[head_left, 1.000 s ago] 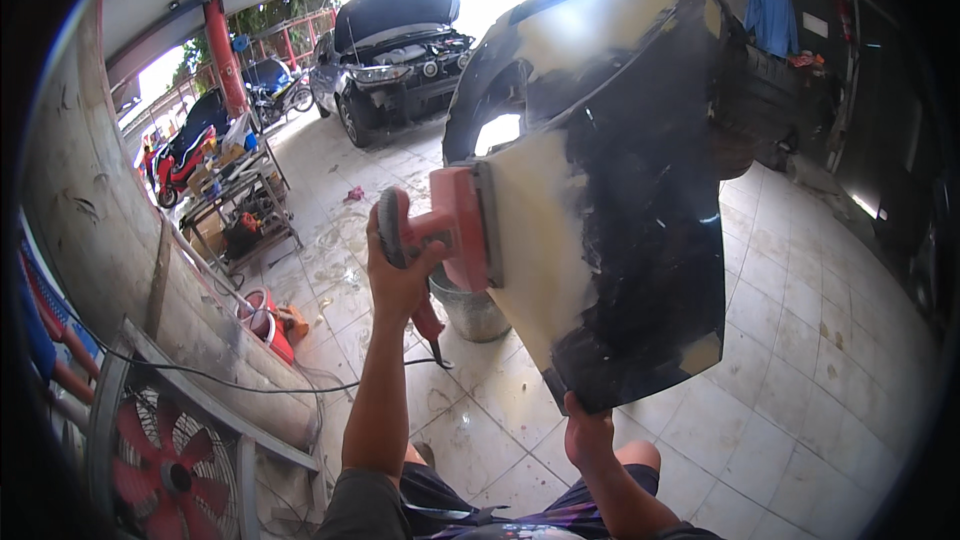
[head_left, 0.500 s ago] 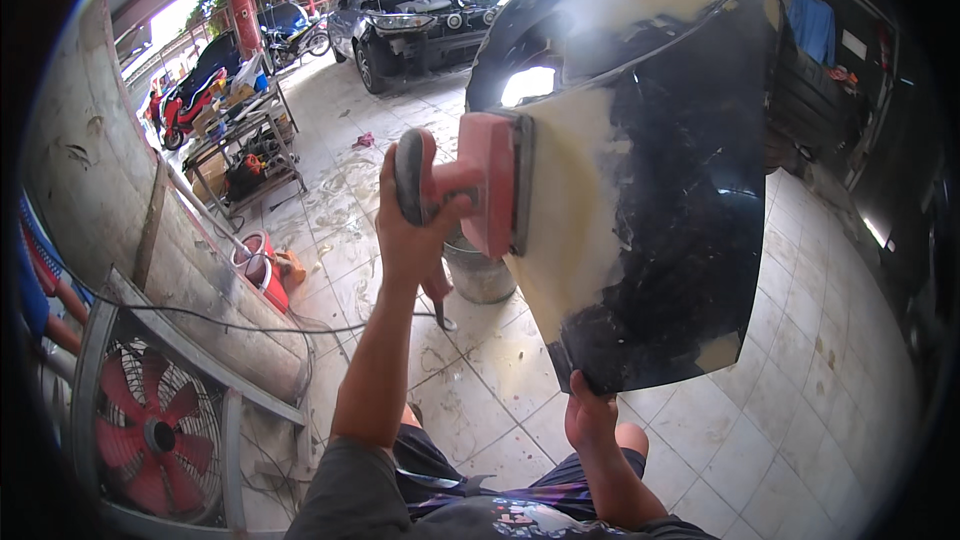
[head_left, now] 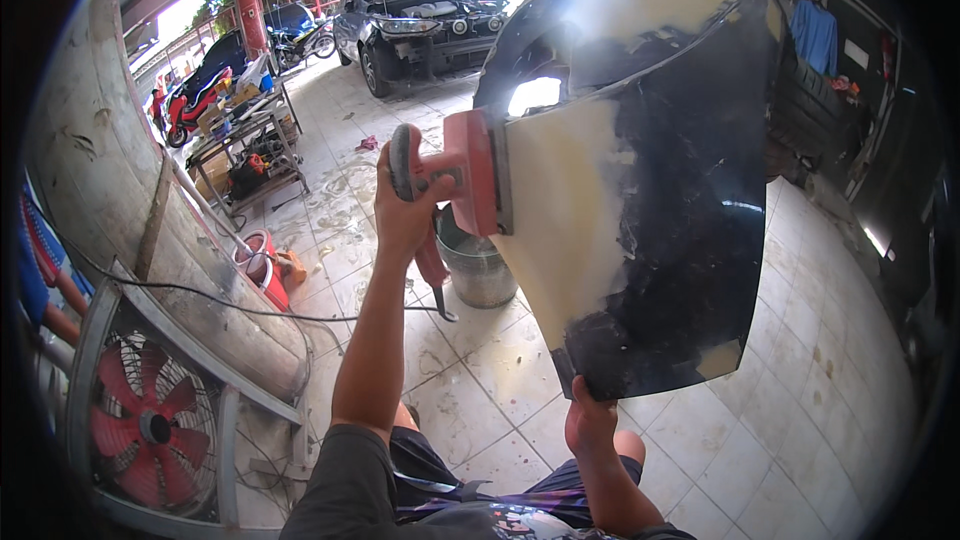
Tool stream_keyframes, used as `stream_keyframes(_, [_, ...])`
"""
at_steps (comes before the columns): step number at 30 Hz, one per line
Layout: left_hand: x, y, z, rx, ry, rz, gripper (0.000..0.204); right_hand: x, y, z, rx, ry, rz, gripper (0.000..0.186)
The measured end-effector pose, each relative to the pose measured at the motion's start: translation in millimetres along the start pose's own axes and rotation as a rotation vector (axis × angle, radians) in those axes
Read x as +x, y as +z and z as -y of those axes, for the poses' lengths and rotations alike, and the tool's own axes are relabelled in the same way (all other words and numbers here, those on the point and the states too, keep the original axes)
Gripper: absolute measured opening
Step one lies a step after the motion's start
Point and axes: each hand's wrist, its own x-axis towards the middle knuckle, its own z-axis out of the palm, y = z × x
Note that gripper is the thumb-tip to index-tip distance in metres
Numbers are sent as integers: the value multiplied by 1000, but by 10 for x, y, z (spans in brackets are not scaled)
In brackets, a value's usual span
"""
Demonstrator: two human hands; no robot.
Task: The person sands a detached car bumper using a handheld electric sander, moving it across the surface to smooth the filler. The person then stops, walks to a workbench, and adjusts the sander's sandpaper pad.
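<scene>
My left hand (head_left: 402, 210) is closed around the grip of a red electric sander (head_left: 468, 172) with a dark rounded handle end. The sander's flat pad stands on edge against the left side of a large curved car bumper (head_left: 690, 210). Tan filler patches, partly sanded, cover the bumper's left and upper parts; the rest is black and scuffed. Down at the bumper's lower edge, my right hand (head_left: 592, 420) grips it with the thumb on the face; the other fingers are mostly hidden behind. A black cord (head_left: 250, 320) runs left from the sander.
Beneath the sander a grey bucket (head_left: 478, 275) stands on the dusty tiled floor. A red fan (head_left: 155, 428) in a metal frame is at lower left, near a pillar (head_left: 190, 230) and a red bucket (head_left: 262, 265). Behind are a tool cart (head_left: 250, 145) and a car (head_left: 425, 25) with its hood up.
The sander in my left hand has shifted left and slightly up, towards the bumper's left edge. My right hand keeps its hold at the lower edge.
</scene>
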Motion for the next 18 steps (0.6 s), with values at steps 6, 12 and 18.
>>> stream_keyframes(6, [-726, 247, -631, 10, 21, 38, 110, -39, -34, 14, -17, -3, -32, 68])
stream_keyframes(12, [-919, 374, -899, 124, 220, 77, 113, 45, -54, 2, -1, 49, -42, 69])
stream_keyframes(18, [-386, 331, -604, -139, 119, 42, 103, 29, 5, -10, 42, 79, -38, 68])
